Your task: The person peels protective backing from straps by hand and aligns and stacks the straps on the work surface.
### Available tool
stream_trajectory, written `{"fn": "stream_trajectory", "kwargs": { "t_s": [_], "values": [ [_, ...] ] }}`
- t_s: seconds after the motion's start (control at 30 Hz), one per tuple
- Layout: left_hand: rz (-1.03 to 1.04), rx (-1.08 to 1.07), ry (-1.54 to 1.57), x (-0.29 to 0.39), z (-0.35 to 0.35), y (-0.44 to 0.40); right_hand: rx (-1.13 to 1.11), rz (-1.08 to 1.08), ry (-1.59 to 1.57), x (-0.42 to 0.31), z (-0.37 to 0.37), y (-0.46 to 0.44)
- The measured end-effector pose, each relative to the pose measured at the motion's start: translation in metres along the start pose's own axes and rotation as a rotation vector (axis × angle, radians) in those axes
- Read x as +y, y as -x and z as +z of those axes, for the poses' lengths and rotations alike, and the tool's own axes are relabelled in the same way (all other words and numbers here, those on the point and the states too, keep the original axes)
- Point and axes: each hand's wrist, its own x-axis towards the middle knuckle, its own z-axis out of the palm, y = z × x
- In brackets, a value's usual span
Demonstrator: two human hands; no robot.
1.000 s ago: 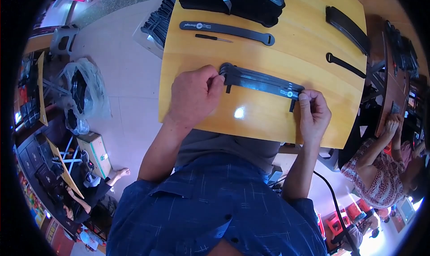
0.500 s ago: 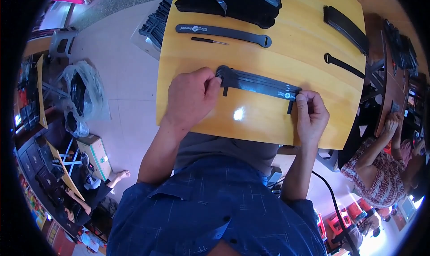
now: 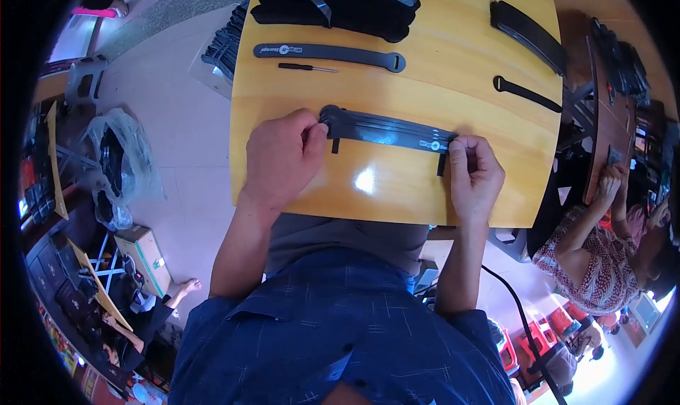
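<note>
A flat bundle of dark grey hook-and-loop storage straps (image 3: 386,130) stretches between my hands just over the wooden table (image 3: 446,72), its layered edges and a white printed logo showing. My left hand (image 3: 282,157) pinches the rounded left end between thumb and curled fingers. At the other end, my right hand (image 3: 478,178) grips the straps near the logo with thumb and fingers. Short black tabs (image 3: 336,146) stick out below the bundle. Beyond it lie a single grey storage strap (image 3: 333,54) with a slotted end and a small screwdriver (image 3: 297,66).
A pile of black straps (image 3: 333,12) sits at the table's far edge. On the right lie a thick black strap bundle (image 3: 528,33) and a slim black strap (image 3: 528,93). A plastic bag (image 3: 127,157) stands on the floor; a co-worker (image 3: 595,256) sits at right.
The view has shifted slightly, so the table and hands appear further left. Both hands keep their hold on the strap bundle, with no clear change in grip.
</note>
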Motion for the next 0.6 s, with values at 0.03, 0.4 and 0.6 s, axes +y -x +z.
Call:
{"fn": "stream_trajectory", "kwargs": {
  "t_s": [0.03, 0.4, 0.6],
  "values": [
    [0.031, 0.016, -0.008, -0.0022, 0.0009, 0.0006, 0.001, 0.000, 0.013, 0.0015, 0.0001, 0.0002],
    [0.094, 0.079, -0.068, -0.0106, 0.0071, 0.0011, 0.042, -0.043, 0.144, 0.0049, 0.0031, -0.0017],
    [0.100, 0.096, -0.092, -0.0070, 0.0070, 0.0030, 0.112, -0.224, 0.305, 0.0065, 0.0052, -0.0003]
  ]
}}
